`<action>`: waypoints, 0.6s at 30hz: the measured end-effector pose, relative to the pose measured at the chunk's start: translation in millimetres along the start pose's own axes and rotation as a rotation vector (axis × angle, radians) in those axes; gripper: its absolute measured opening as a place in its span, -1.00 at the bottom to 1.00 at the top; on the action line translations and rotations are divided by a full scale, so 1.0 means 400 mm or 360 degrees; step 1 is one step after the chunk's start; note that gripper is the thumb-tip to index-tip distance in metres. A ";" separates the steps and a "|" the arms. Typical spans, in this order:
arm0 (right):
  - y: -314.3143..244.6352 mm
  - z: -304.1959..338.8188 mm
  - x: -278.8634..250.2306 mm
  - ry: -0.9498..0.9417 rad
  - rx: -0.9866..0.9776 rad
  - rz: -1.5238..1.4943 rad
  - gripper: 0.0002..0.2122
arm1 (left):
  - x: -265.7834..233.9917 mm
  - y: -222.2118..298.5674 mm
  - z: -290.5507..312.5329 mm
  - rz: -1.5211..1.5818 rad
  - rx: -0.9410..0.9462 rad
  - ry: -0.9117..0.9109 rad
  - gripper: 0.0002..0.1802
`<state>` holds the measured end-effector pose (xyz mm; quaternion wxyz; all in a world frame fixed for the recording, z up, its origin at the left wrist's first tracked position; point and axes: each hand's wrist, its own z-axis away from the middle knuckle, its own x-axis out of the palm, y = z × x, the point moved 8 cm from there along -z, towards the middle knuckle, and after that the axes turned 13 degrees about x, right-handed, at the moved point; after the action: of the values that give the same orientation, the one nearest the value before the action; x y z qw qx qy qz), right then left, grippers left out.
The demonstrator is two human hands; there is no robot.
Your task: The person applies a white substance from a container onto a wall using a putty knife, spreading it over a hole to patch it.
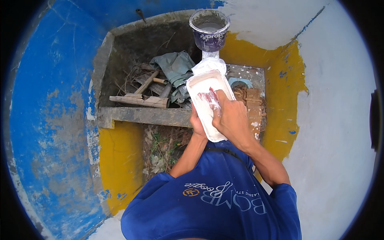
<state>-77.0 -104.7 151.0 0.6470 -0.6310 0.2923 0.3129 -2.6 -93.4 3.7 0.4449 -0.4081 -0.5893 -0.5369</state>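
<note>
A long, shallow white paint tray (195, 85) is in front of me, its inside coated with white paint. My left hand (197, 123) holds it from the left and below, with most of the fingers hidden under it. Over the tray, my right hand (230, 116) is closed on a reddish, flat-ended tool (209, 97) smeared with white. The tool lies against the painted inside of the tray; I cannot make out its exact kind. Just beyond the tray's far end is a crumpled white plastic sheet (209, 65).
A dark paint bucket (210, 38) with grey-white contents stands beyond the tray. Split bamboo (140, 101), sticks and a grey-green cloth (173, 66) lie behind a concrete ledge (150, 116). Blue (48, 120), yellow and white painted walls enclose the space.
</note>
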 end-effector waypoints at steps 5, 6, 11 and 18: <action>0.006 -0.015 0.013 -0.0018 0.0019 0.0014 -0.66 | 0.007 -0.003 0.007 -0.0040 0.0027 0.0005 -0.35; 0.005 -0.015 0.006 0.0016 0.0030 -0.0033 -0.64 | -0.002 -0.003 0.009 -0.0051 0.0033 0.0081 -0.35; 0.013 -0.013 0.021 -0.0027 0.0024 -0.0017 -0.63 | 0.009 -0.006 0.011 -0.0052 -0.0009 0.0002 -0.33; 0.020 -0.002 0.041 -0.0116 0.0034 0.0016 -0.59 | -0.017 -0.017 0.022 0.0023 -0.0022 -0.0027 -0.33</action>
<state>-72.8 -105.0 133.3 0.6622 -0.6108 0.2750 0.3359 -8.2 -85.3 -4.9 0.4410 -0.4197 -0.5864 -0.5343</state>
